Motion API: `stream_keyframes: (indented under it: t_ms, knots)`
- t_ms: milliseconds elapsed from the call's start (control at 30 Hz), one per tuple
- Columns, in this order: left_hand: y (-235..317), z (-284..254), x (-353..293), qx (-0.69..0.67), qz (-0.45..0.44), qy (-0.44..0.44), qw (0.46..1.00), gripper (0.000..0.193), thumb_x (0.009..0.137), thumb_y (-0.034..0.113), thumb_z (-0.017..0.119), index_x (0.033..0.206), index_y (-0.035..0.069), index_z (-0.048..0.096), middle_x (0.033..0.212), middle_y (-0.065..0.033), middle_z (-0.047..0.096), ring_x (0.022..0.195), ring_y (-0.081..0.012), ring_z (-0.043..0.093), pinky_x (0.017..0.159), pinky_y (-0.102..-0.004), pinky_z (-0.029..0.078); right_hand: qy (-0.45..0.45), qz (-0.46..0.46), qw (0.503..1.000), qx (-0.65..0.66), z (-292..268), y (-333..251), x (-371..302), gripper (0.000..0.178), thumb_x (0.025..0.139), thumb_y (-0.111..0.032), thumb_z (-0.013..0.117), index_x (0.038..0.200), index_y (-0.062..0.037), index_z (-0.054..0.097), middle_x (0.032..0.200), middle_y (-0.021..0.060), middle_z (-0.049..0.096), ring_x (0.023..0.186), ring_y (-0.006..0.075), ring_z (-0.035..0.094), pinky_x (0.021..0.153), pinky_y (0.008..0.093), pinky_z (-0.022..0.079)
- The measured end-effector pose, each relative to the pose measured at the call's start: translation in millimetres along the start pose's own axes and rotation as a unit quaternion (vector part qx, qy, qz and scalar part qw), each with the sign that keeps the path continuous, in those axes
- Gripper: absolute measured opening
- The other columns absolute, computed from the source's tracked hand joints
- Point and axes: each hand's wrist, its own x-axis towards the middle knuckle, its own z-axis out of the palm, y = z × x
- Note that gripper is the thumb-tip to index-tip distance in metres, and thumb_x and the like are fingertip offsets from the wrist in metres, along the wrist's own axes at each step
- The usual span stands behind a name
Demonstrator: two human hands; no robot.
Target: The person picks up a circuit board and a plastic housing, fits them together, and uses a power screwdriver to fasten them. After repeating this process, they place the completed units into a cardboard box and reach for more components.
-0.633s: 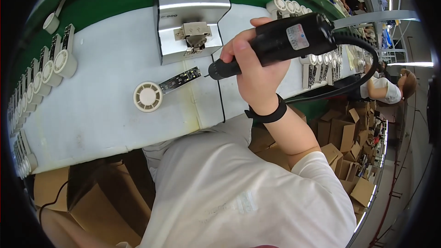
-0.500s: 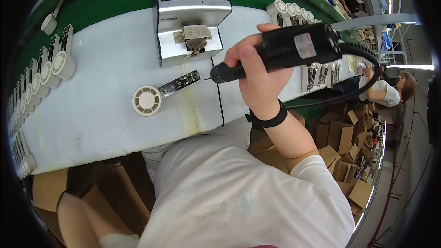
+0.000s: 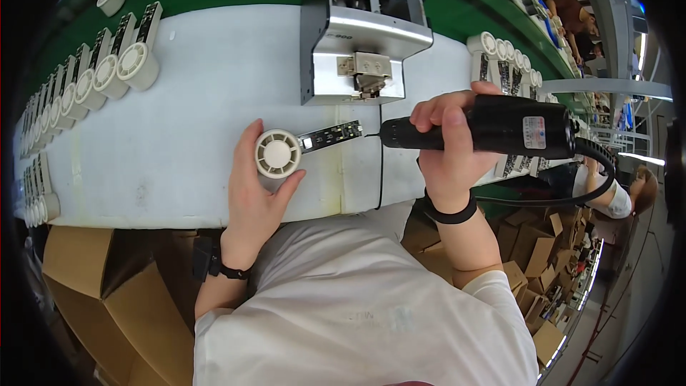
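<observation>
A white work mat (image 3: 193, 136) stretches across a green bench, and on its far side stands a boxy silver machine (image 3: 379, 32), the landmark here. Well to the machine's left runs a row of round-headed white units (image 3: 108, 75). Nearer the person than the machine, and to its right, is a thick black power tool (image 3: 493, 125); it lies nearly level, nose pointing left, cable leaving its right end. The right hand (image 3: 454, 157) is closed around its front half, thumb along the near side. In front of the machine and to its left, the left hand (image 3: 256, 207) is partly open, thumb and fingers curved around a round white housing (image 3: 279, 151), which sits between them, vented face upward. From the housing a narrow circuit board (image 3: 332, 136) extends right, its long axis tilting slightly toward the machine, its free end just in front of it. Beside that end is the tool's thin bit (image 3: 373, 134); whether they touch is unclear.
</observation>
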Motion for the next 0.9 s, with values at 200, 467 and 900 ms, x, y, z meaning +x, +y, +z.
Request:
stream_keyframes:
  t_ms: [200,467,900]
  knots:
    - [-6,0,0,0.023,0.027,-0.013,0.999,0.069,0.074,0.007,0.074,0.132,-0.002,0.038,0.125,-0.0215,0.05,0.11,-0.0372,0.053,0.091,-0.0405,0.045,-0.007,0.003,1.0,-0.003,2,4,0,0.039,0.086,-0.007,0.059,0.118,-0.0034,0.038,0.073,0.0065,0.052,0.061,0.0188,0.05,0.061,0.039,0.047]
    - [-4,0,1,0.021,0.027,-0.011,0.999,0.068,0.074,0.007,0.074,0.131,-0.002,0.038,0.124,-0.0213,0.05,0.109,-0.0371,0.053,0.089,-0.0403,0.046,-0.018,0.001,1.0,-0.012,3,8,-3,0.039,0.087,-0.007,0.059,0.119,-0.0043,0.038,0.073,0.0063,0.052,0.061,0.0185,0.05,0.061,0.0387,0.047]
    - [-4,0,0,0.026,0.029,-0.007,0.999,0.067,0.075,0.008,0.074,0.131,-0.001,0.038,0.123,-0.0217,0.05,0.107,-0.0371,0.054,0.088,-0.0403,0.046,-0.025,-0.008,1.0,0.006,1,9,-9,0.037,0.086,-0.003,0.057,0.118,-0.0057,0.037,0.073,0.0057,0.052,0.062,0.0184,0.051,0.061,0.0379,0.046]
